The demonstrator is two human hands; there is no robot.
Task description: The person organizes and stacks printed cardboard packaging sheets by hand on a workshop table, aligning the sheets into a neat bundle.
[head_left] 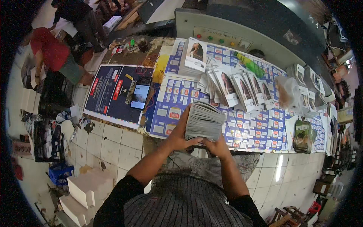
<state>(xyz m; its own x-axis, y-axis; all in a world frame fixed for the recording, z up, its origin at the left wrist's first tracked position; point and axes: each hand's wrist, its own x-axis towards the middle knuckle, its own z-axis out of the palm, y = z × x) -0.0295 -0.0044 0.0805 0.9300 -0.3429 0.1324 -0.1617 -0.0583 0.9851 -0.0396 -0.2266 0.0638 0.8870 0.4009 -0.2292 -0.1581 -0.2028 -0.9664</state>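
Observation:
A thick stack of printed leaflets [205, 122] stands at the table's near edge, its pale paper edges turned up toward me. My left hand [179, 133] is wrapped along the stack's left side, thumb at the near end. At the near right corner, my right hand [218, 146] grips the same stack; some of its fingers are hidden. Just beyond lie loose fanned leaflets [227, 87] with a picture of a long-haired person. Behind them to the left rises a tall neat pile of the same leaflets [195, 56].
Printed blue sheets [242, 130] cover the table. A phone [140, 94] rests on a dark printed sheet [109, 89] at left. A green bottle [249, 64], a clear plastic bag [288, 92] and bundled leaflets [312, 85] lie toward the right. A grey machine [234, 30] borders the back; another person [55, 51] bends at far left.

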